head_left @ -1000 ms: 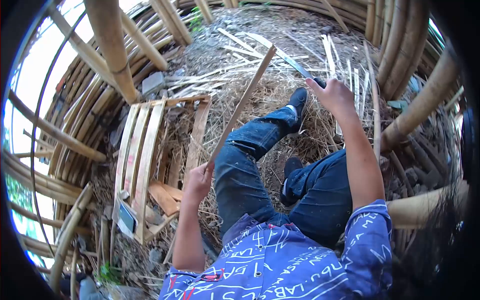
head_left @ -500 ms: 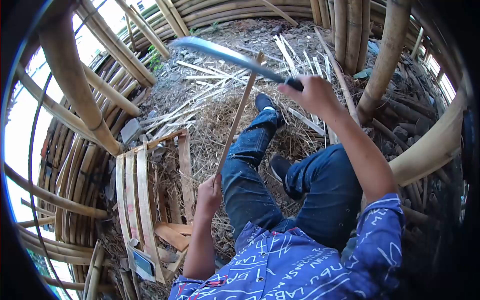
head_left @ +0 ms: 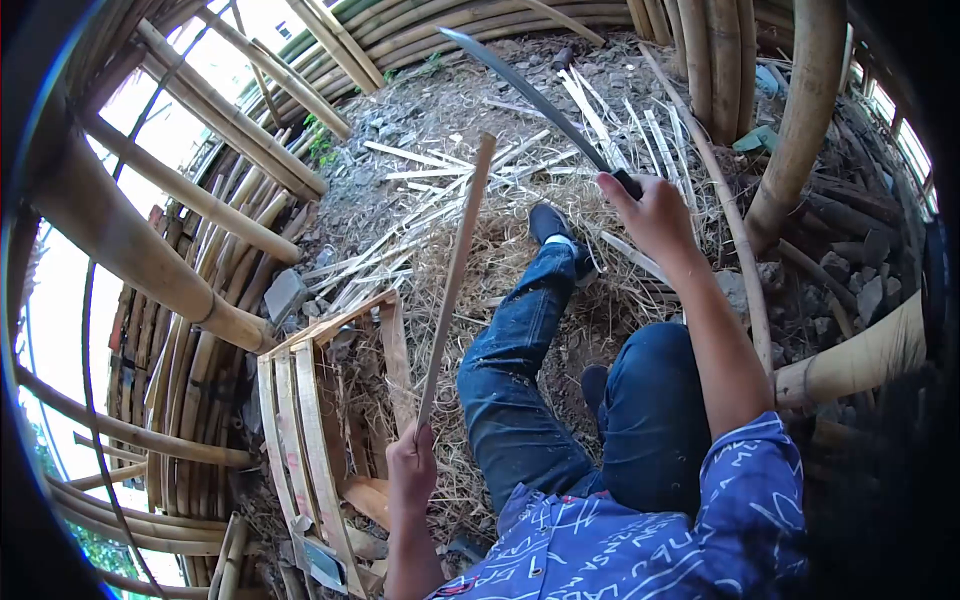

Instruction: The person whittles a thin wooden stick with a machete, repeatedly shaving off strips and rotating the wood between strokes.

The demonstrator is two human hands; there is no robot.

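Note:
My left hand (head_left: 411, 466) is closed around the lower end of a long, narrow bamboo strip (head_left: 456, 265), which points up and away from me. In my right hand (head_left: 652, 222) is the dark handle of a machete (head_left: 545, 105). Its long curved blade reaches up and to the left, apart from the strip, with the tip beyond the strip's far end. My legs stretch out between and beyond my hands, over ground strewn with shavings.
To the left stands a wooden crate (head_left: 305, 420) with a phone (head_left: 323, 565) on its near end. Split bamboo strips (head_left: 440, 175) and shavings litter the ground ahead. Bamboo poles (head_left: 800, 130) rise on both sides, and a grey block (head_left: 286, 296) lies beyond the crate.
The machete has come away from the strip's upper end, its blade swinging up and right. My left hand has lowered slightly, and the view has shifted a little.

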